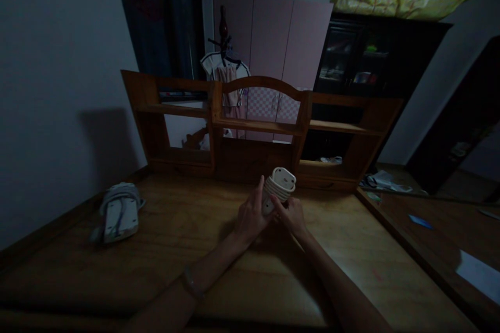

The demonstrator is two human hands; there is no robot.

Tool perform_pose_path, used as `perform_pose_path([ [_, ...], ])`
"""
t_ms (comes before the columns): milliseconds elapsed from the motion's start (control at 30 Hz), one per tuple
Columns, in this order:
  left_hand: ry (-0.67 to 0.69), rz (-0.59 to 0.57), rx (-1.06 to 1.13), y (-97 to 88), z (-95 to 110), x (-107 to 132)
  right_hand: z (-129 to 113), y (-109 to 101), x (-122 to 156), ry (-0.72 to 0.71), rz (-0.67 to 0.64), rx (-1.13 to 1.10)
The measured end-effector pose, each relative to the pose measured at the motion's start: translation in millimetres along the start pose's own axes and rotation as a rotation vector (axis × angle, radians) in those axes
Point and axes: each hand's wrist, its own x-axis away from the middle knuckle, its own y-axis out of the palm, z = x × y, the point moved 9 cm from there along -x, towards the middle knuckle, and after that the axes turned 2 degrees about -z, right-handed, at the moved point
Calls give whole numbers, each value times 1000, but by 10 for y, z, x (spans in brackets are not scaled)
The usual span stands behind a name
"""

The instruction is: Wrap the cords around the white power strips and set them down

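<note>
Both hands meet over the middle of a wooden desk (175, 250). Between them stands a white power strip (280, 187) with its cord wound around it, one socket end facing up. My left hand (250, 216) grips its left side, the index finger stretched up along the coils. My right hand (292, 214) holds the lower right side with curled fingers. A band sits on my left wrist. The room is dim.
A second white power strip with bundled cable (119, 213) lies at the desk's left. A wooden shelf hutch (258, 125) stands along the desk's back edge. Behind are a pink wardrobe (281, 47), a dark cabinet (371, 62) and hanging clothes (228, 80). Floor lies to the right.
</note>
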Motion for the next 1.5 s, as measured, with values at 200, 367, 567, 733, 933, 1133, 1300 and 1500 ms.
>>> perform_pose_path([
  [200, -19, -75, -96, 35, 9, 0, 14, -4, 2, -7, 31, 8],
  [367, -76, -45, 40, 18, -14, 1, 43, 30, -11, -10, 26, 76],
  [567, -171, -7, 229, 30, -102, -3, 30, 84, 4, -43, -45, 228],
  [733, -124, -6, 243, 8, -98, -22, -8, 53, 36, -86, -20, 295],
  [933, -145, -4, 234, 18, -137, -19, 0, 110, 0, -85, -70, 238],
  [1133, -159, -7, 232, 28, -141, -20, 2, 95, 7, -78, -58, 224],
  [1300, -151, -10, 203, 31, -146, -15, 33, 134, 6, -77, -92, 168],
  [1500, -107, -6, 170, -7, -99, -12, 23, 97, 9, -85, -53, 183],
])
